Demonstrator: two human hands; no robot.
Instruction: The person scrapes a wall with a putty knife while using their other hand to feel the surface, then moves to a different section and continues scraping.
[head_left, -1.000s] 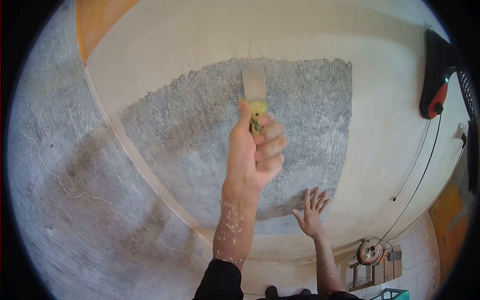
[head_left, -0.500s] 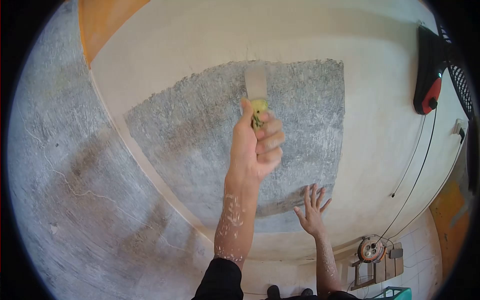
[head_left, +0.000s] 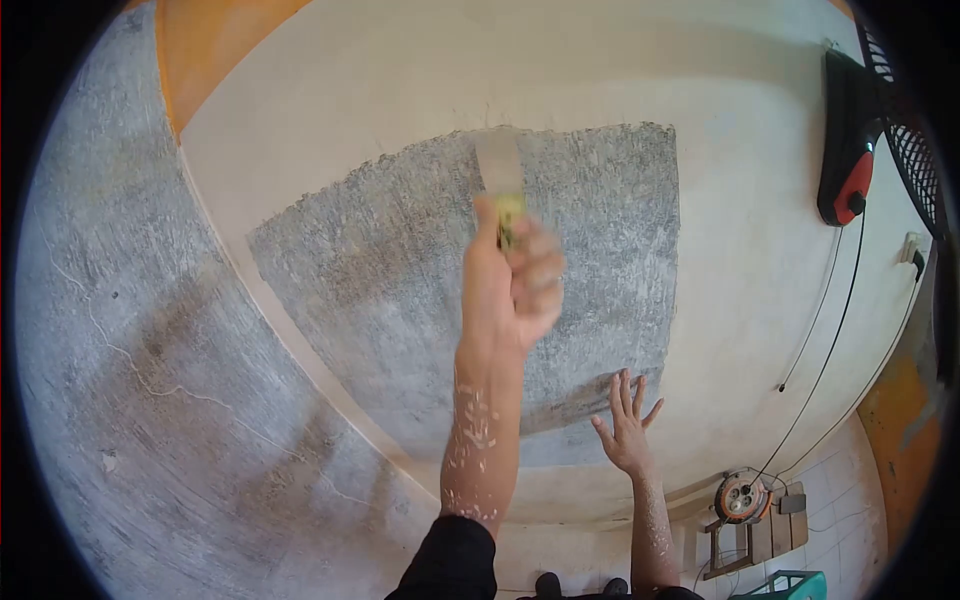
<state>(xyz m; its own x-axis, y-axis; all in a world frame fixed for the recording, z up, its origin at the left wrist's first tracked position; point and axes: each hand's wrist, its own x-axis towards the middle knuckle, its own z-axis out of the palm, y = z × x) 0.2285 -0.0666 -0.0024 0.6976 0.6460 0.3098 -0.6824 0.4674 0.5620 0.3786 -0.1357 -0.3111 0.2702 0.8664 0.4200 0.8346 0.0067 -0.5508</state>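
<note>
Scraper (head_left: 501, 168) blurry w/ hndl (head_left: 510, 208) part-hidden in gripping L hand (head_left: 505, 285); R hand (head_left: 627, 436) spread.

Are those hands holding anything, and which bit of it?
The left hand grips a scraper by its yellow-green handle; the right hand, fingers spread, holds nothing.

Yellow-green scraper handle (head_left: 511, 207), mottled grey patch (head_left: 600, 250)

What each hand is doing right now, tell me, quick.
Left hand: closed, holding the scraper by its handle.
Right hand: open, fingers spread at the wall's grey patch, no object visible in it.
</note>
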